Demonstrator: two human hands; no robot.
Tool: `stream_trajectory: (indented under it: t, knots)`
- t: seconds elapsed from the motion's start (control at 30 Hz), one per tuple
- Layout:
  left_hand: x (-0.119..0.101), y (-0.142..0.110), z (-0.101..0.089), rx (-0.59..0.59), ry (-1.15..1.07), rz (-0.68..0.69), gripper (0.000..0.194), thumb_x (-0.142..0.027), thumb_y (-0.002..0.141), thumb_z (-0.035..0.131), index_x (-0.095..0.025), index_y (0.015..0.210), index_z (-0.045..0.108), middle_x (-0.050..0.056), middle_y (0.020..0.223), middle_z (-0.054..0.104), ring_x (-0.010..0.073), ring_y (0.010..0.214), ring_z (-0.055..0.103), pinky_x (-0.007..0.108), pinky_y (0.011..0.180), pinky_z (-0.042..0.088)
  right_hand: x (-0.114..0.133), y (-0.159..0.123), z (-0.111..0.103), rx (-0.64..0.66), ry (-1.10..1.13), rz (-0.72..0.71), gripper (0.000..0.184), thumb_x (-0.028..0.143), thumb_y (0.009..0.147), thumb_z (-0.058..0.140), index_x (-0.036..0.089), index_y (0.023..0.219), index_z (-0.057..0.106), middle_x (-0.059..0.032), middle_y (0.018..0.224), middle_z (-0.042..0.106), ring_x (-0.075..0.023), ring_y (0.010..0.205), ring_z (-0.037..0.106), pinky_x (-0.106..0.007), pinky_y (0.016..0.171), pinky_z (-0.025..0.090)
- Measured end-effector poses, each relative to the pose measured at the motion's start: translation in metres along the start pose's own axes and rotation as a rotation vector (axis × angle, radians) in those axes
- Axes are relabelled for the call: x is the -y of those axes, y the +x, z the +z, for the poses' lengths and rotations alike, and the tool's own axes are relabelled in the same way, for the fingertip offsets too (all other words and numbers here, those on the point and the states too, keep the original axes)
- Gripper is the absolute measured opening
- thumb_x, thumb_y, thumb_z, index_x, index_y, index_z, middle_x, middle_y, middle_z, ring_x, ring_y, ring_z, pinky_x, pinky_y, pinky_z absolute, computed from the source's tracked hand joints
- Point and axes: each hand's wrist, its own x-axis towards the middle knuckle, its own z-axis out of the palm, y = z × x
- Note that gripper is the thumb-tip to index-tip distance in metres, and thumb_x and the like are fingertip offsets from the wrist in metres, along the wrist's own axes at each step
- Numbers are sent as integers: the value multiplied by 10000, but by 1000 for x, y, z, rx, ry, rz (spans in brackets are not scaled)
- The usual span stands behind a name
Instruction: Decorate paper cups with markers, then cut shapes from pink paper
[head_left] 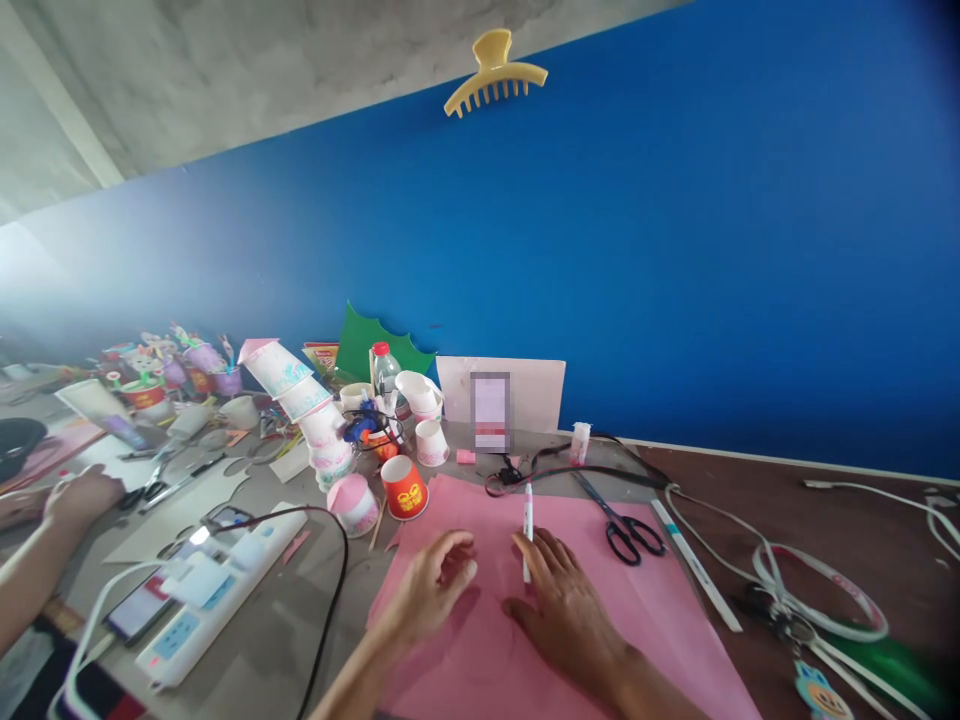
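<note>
A large sheet of pink paper (pixel 600 640) lies in front of me. Over its left part my left hand (pixel 439 585) hovers, fingers loosely curled and apart from the thumb, with nothing in it. My right hand (pixel 562 595) rests palm down on the sheet, thumb spread away. Its fingertips lie across a white marker pen (pixel 529 515), whose upper part points away from me. To the right of that hand, black-handled scissors (pixel 626 530) lie partly on the paper. A red paper cup (pixel 405 488) stands at the sheet's far left corner.
Stacked white paper cups (pixel 307 400) lean at the left, near a power strip (pixel 217 595) with cables. A white board (pixel 536 390) leans against the blue wall (pixel 675 250). Keys (pixel 795 630) and a cutter-like strip (pixel 697 565) lie right. Another person's hand (pixel 82 500) is far left.
</note>
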Motion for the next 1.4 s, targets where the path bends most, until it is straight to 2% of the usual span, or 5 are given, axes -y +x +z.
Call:
stream_trajectory:
  t: [0.43, 0.6, 0.73, 1.13, 1.4]
  knots:
    - [14, 14, -10, -188, -477, -156, 559, -584, 616, 811, -175, 989, 734, 140, 1094, 730, 308, 1096, 639, 413, 973, 473, 1, 11, -7, -36, 77, 41, 465, 46, 770, 574, 118, 1225, 638, -162, 1114, 727, -323, 1074, 666, -481, 924, 567]
    - [7, 13, -12, -213, -633, -231, 582, -558, 543, 869, -177, 966, 742, 130, 1137, 711, 317, 1192, 596, 412, 1024, 446, 4, 6, -12, 72, 83, 124, 687, 218, 704, 715, 100, 1364, 568, -207, 1389, 602, -406, 1353, 479, -586, 1109, 403]
    - [3, 10, -12, -217, -662, -252, 541, -511, 541, 887, -188, 952, 747, 123, 1176, 699, 308, 1218, 580, 388, 1022, 443, 4, 4, -15, 193, 90, 155, 834, 291, 652, 766, 96, 1426, 522, -199, 1509, 486, -406, 1440, 362, -570, 1173, 313]
    - [12, 13, -7, -237, -750, -254, 600, -565, 492, 895, -171, 917, 737, 83, 1001, 696, 229, 969, 642, 348, 900, 487, -7, 11, -11, -11, 209, 121, 570, 123, 690, 600, 147, 1257, 650, -154, 1271, 689, -333, 1237, 598, -492, 1064, 471]
    - [3, 6, -2, -138, -826, -238, 683, -554, 558, 885, -182, 1096, 687, 124, 1117, 702, 236, 1025, 656, 349, 927, 494, -10, 13, -30, -67, 529, 149, 359, 299, 889, 515, 205, 1207, 653, -118, 1131, 763, -256, 987, 742, -352, 831, 600]
